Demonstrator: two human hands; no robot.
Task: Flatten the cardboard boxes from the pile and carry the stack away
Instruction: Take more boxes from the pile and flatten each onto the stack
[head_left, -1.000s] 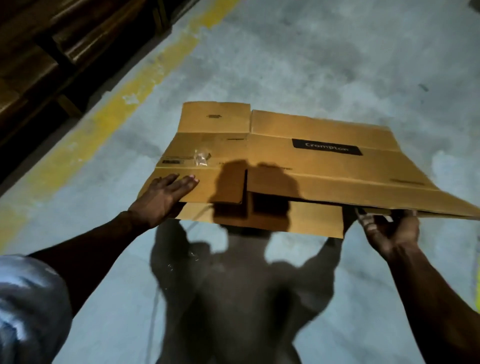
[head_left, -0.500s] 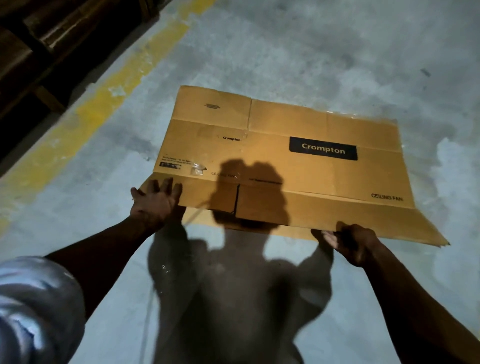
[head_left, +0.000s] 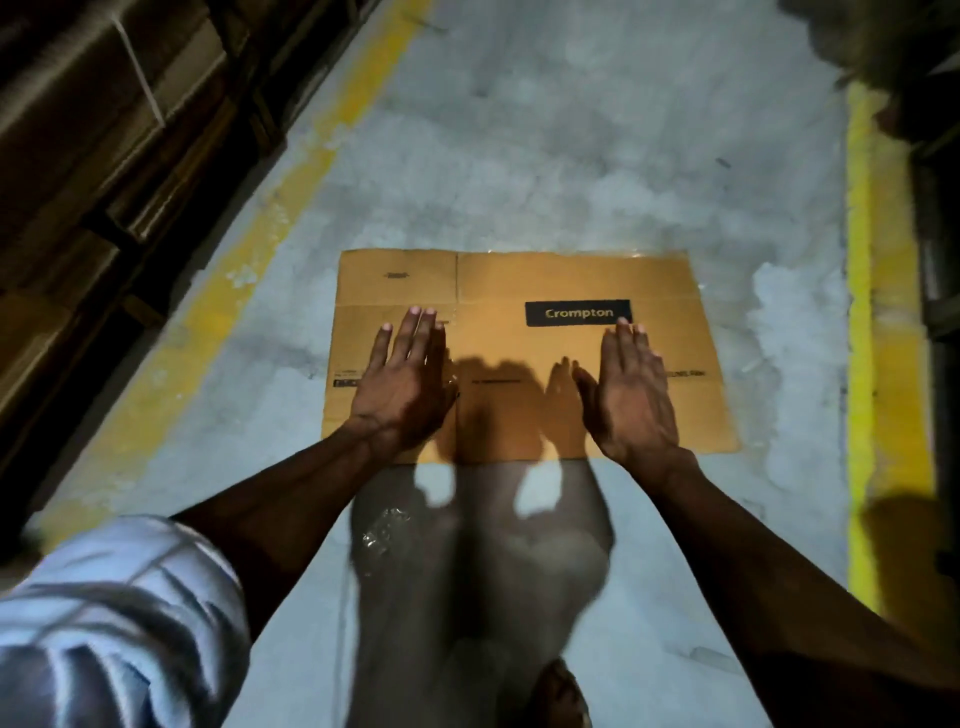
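One flattened cardboard box (head_left: 530, 358) lies flat on the grey concrete floor (head_left: 597, 171), roughly centred between two yellow painted lines, one to the left (head_left: 249, 249) and one to the right (head_left: 865, 312). A black label (head_left: 577, 313) reading "Crompton" sits on its upper face, right of centre. Fold creases run across and down the panel.

Left hand (head_left: 402, 387): fingers straight and spread wide, palm down over the left half of the box, holding nothing. Whether the palm rests on the cardboard or hangs just above it cannot be told.

Right hand (head_left: 631, 395): fingers straight and together, thumb out, over the right half just below the label, holding nothing. Contact likewise cannot be told.

Both forearms reach forward from the lower edge. A light sleeve (head_left: 114, 623) covers the left upper arm. The person's shadow falls across the near edge of the box and the floor. Dark stacked cartons (head_left: 93, 135) stand along the left side.
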